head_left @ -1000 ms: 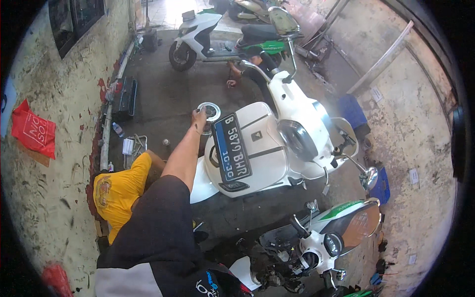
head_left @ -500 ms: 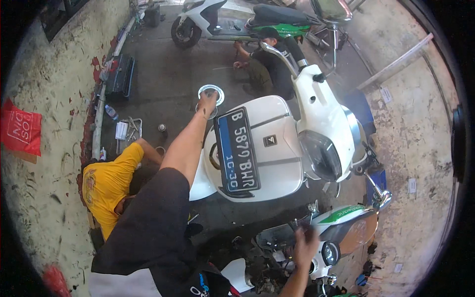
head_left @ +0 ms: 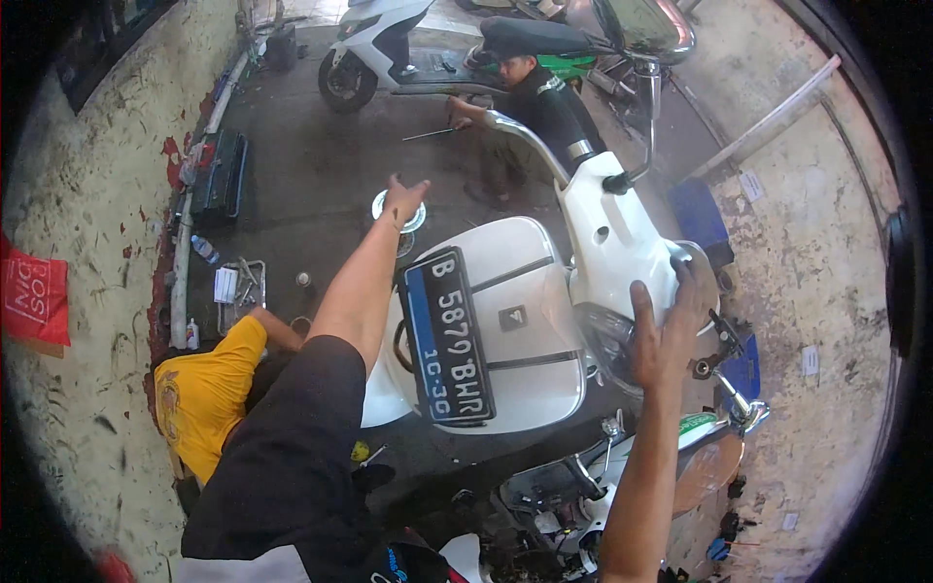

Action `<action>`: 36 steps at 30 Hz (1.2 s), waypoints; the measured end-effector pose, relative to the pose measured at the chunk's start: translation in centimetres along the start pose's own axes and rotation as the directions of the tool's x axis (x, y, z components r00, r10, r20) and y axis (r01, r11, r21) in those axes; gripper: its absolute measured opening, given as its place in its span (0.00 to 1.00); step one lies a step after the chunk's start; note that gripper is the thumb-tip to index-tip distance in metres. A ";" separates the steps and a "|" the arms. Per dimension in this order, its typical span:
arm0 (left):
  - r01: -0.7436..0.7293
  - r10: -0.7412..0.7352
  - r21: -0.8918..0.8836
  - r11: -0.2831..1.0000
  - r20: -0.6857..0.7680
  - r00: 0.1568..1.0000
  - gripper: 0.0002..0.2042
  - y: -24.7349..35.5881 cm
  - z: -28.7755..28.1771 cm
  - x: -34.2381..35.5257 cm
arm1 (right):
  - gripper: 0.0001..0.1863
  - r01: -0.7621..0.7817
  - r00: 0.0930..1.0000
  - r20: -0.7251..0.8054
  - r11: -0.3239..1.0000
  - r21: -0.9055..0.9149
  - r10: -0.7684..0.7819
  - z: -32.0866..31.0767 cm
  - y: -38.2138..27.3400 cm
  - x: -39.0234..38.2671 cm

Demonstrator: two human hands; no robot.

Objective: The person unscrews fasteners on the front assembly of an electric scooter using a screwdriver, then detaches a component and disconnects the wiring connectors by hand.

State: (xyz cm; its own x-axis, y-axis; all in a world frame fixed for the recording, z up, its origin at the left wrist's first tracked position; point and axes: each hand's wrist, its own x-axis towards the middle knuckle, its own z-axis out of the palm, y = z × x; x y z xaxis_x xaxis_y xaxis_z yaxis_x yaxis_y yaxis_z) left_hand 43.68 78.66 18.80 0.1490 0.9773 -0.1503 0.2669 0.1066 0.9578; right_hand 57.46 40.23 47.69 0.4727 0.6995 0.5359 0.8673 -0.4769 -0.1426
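A white scooter (head_left: pixel 510 403) stands before me, its licence plate (head_left: pixel 447 335) across the rear of the white bodywork. My left hand (head_left: pixel 401 202) reaches far out past the scooter's left side, thumb and a finger stretched apart. Behind it shows a white ring-shaped object (head_left: pixel 386 206), partly covered by the hand; I see no grip on it. Raised with fingers spread, my right hand (head_left: pixel 669 325) appears in front of the scooter's headlight (head_left: pixel 607 340). Whether it touches the white housing I cannot tell. Neither hand shows anything in it.
A person in yellow (head_left: pixel 206 403) crouches at left, beside a metal tray (head_left: pixel 251 284) of tools. Beyond the scooter another person (head_left: pixel 554 112) in dark clothes holds a thin rod. A white-and-green scooter (head_left: pixel 389 44) stands at the back; a partly stripped one (head_left: pixel 544 486) is near right.
My right hand has risen from the lower right to the headlight. My left hand's fingers have stretched out over the white ring. The person beyond has lifted their head. The view has shifted slightly.
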 end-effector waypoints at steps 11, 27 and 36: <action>-0.250 0.206 -0.269 0.930 -0.183 0.961 0.34 11.8 5.3 -0.7 | 0.38 -0.059 0.998 -0.040 0.997 -0.058 0.057 -0.2 0.8 -0.3; -0.920 0.923 -0.232 0.317 0.298 0.243 0.19 28.5 9.5 -29.7 | 0.32 -0.079 0.882 -0.238 0.626 0.776 0.407 -0.7 6.7 0.8; -0.813 0.768 -0.129 0.567 0.438 0.467 0.25 28.4 10.4 -29.2 | 0.39 -0.373 0.846 0.195 0.289 0.882 0.496 -4.7 11.4 8.4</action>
State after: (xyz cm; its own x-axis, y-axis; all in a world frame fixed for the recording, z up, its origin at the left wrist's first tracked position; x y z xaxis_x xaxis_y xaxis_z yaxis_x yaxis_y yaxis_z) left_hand 56.83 51.22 47.81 0.6916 0.4580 0.5585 -0.0925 -0.7108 0.6973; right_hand 70.55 38.18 54.54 0.8606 0.4592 0.2202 0.2118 0.0706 -0.9748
